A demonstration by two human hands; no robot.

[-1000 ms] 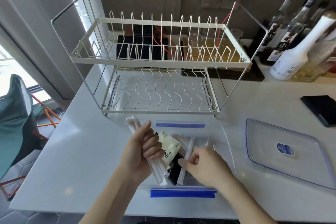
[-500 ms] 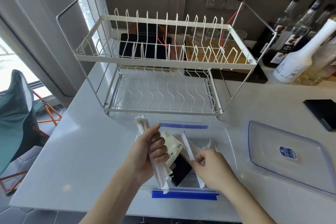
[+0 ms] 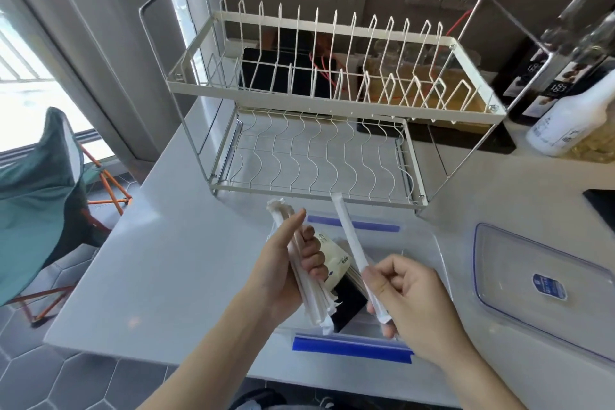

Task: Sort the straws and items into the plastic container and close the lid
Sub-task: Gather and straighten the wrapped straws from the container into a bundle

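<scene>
Straw (image 3: pixel 349 236) is now pinched in the right hand (image 3: pixel 409 303), lifted clear of the box (image 3: pixel 429 243) and tilted up toward the rack (image 3: pixel 316 130). Half a second ago it was only being picked at, low among the stuff inside, so basically one more piece is pulled out of the jumble and is ready to be lined up. The pinch is made near the straw's lower end, thumb against fingers, with most of its length sticking out above the hand.

Left hand (image 3: pixel 286 270) is closed around a bundle (image 3: pixel 299 263) of wrapped straws, held upright-ish, just beside the single one but not touching it. A pale packet (image 3: pixel 332 263) is seen tucked between the two hands, and something dark (image 3: pixel 346 306) sits below it in the box; what that is can't be told.

Both hands are held over the open box, blue clips at its near and far ends. The lid (image 3: pixel 539 289) is lying off to the right on the counter, well apart, so closing isn't started yet. Probably the single straw gets added to the bundle next.
</scene>
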